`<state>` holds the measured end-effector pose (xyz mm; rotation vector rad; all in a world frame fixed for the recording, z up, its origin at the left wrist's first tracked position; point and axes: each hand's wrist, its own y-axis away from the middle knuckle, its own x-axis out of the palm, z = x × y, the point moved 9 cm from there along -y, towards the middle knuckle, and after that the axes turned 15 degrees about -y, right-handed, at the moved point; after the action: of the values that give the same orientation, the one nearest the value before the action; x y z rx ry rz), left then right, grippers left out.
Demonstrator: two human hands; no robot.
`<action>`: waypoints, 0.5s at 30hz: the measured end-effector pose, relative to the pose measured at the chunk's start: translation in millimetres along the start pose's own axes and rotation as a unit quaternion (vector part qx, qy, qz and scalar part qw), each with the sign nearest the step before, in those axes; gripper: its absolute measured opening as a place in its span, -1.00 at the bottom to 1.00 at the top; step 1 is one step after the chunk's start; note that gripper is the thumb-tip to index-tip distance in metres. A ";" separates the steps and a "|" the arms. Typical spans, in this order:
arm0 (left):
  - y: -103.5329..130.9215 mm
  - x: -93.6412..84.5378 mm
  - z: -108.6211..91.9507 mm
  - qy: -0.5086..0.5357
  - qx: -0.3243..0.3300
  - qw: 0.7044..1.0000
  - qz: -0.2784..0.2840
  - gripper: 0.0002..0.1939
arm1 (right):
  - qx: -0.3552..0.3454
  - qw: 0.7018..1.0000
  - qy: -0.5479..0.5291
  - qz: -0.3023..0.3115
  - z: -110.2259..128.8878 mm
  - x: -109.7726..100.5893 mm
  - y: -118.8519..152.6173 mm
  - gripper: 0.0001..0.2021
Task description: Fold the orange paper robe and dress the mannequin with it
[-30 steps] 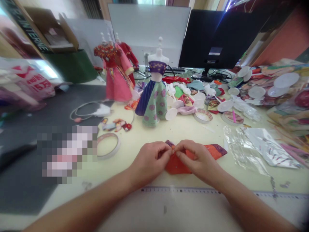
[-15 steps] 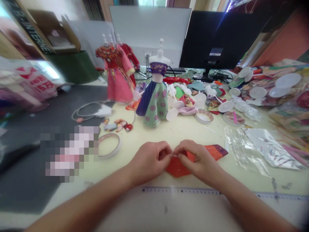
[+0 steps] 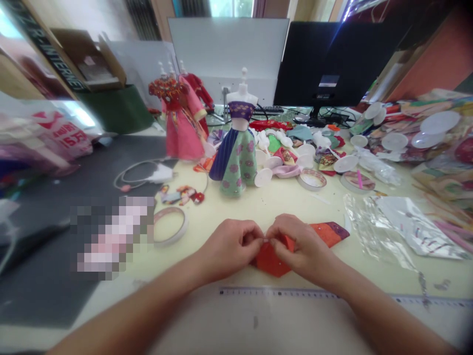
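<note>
My left hand (image 3: 236, 241) and my right hand (image 3: 293, 241) meet over the table, thumbs and forefingers pinched close together. Between them is the edge of a red-orange piece of fabric (image 3: 275, 261), whose lower part hangs toward the table in front of the fingers. A small pale strip shows at the fingertips, too small to make out. Behind my right hand lies an orange piece of cloth with a purple end (image 3: 330, 233), possibly part of the same fabric. A ruler (image 3: 254, 293) lies flat just in front of both hands.
A doll mannequin in a purple top and green skirt (image 3: 238, 162) stands ahead, more dressed mannequins (image 3: 181, 130) behind it. Tape rolls (image 3: 185, 224) lie left and right. Clear plastic packaging (image 3: 421, 229) is at right, a charger (image 3: 160, 173) at left, monitors (image 3: 332, 64) at the back.
The view has shifted slightly. The red-orange fabric has turned a little between my fingers, its lower corner now pointing further down. Both hands keep their pinch.
</note>
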<state>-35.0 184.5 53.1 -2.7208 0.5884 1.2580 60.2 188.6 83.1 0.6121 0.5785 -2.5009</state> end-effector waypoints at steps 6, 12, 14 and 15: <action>-1.3 4.2 3.5 0.094 -0.023 0.995 0.030 -0.88 | 0.001 1.000 -0.004 -0.008 -4.0 -1.2 1.8 -0.84; -2.4 10.5 5.2 0.138 -0.027 0.988 0.059 -0.88 | -0.029 0.999 0.022 -0.007 -3.7 0.9 0.9 -0.83; -2.6 11.8 6.0 0.136 -0.026 0.989 0.058 -0.89 | -0.035 0.999 0.039 -0.008 -3.5 1.5 0.8 -0.84; -2.7 12.5 6.2 0.135 -0.025 0.989 0.057 -0.89 | -0.039 0.998 0.047 -0.009 -3.1 1.9 0.8 -0.84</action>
<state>-31.1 184.6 39.4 -2.9630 0.7574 0.9400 60.1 188.9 79.4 0.7003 0.7171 -2.4636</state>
